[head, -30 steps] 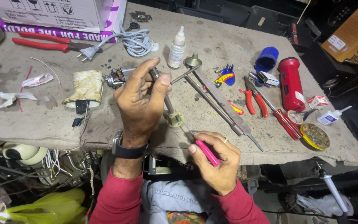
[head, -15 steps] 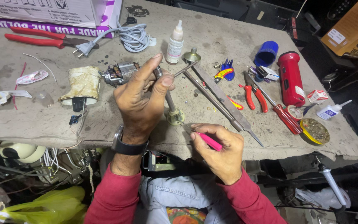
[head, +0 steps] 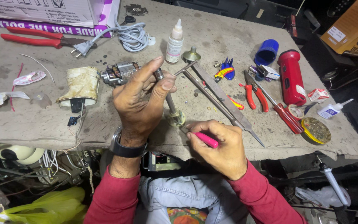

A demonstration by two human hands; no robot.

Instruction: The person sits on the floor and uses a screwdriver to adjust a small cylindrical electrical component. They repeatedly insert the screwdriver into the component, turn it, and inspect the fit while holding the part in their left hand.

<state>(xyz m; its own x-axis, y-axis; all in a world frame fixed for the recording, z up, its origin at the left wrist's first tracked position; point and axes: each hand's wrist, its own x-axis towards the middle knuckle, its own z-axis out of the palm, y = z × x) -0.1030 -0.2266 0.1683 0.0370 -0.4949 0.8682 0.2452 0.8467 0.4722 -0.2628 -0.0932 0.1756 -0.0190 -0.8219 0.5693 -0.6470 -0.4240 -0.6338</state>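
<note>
Here, a thin grey metal shaft [head: 170, 99] with a pale round base (grimy, dull) stands tilted over the stained worktable [head: 42, 124]. The left hand [head: 139, 103] pinches its top; just beside its base, the right hand [head: 220, 145] grips a pink-handled screwdriver [head: 201, 138], tip touching.

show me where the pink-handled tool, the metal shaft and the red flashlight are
pink-handled tool [head: 209, 140], head view, on the pink handle showing above the right hand's fingers.
metal shaft [head: 170, 102], head view, on the bare rod below the left hand's thumb.
red flashlight [head: 291, 79], head view, on the middle of its red body.
</note>
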